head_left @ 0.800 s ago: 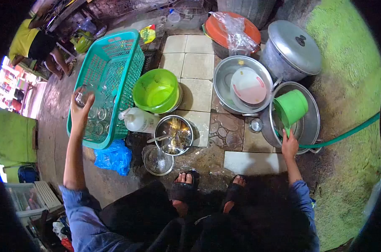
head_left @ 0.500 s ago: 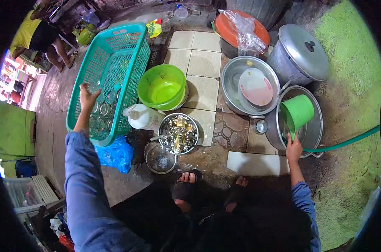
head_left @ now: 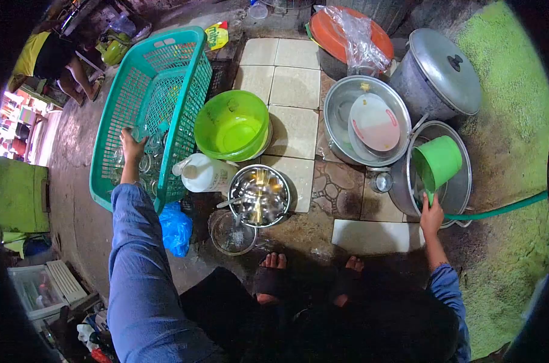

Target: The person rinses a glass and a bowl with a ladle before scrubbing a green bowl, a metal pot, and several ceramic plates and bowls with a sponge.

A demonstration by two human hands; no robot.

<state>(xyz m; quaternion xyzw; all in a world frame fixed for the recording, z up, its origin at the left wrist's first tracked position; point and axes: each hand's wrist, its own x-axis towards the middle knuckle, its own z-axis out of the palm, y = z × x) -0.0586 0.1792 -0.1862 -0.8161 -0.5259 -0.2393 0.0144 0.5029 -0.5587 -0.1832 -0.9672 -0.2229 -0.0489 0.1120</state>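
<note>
The left hand grips a clear glass inside the teal basket, its outline hard to make out. The right hand clasps the green scoop by its handle over a metal basin.

The person wears a loose, long-sleeved blue denim-like shirt whose left sleeve is creased and reaches close to the wrist, whose right sleeve ends in a cuff on the forearm, together with dark black trousers and black open-toed sandals.
</note>
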